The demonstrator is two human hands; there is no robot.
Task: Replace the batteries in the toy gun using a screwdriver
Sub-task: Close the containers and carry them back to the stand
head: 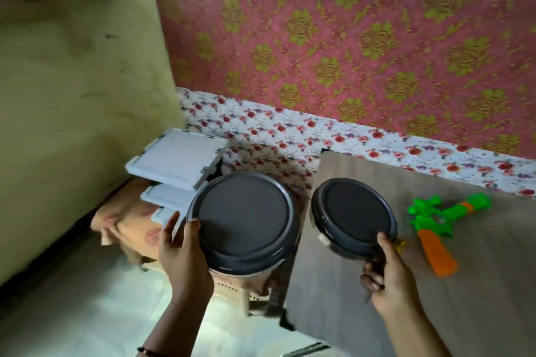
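A green toy gun (432, 217) with an orange grip lies on the grey-brown tabletop (478, 284) at the right. My left hand (181, 252) grips the side of a large round container with a dark lid (243, 220), held off the table's left edge. My right hand (385, 275) grips a smaller round container with a dark lid (352, 216) over the table's left part. A small yellowish thing (401, 243) shows by my right thumb; I cannot tell what it is. No screwdriver or batteries can be made out.
White flat boxes (177, 162) are stacked on a low stool draped in cloth (130, 226) at the left. A flowered cloth (348, 136) lies behind the table below the pink patterned wall. The pale floor (87, 313) lies below left.
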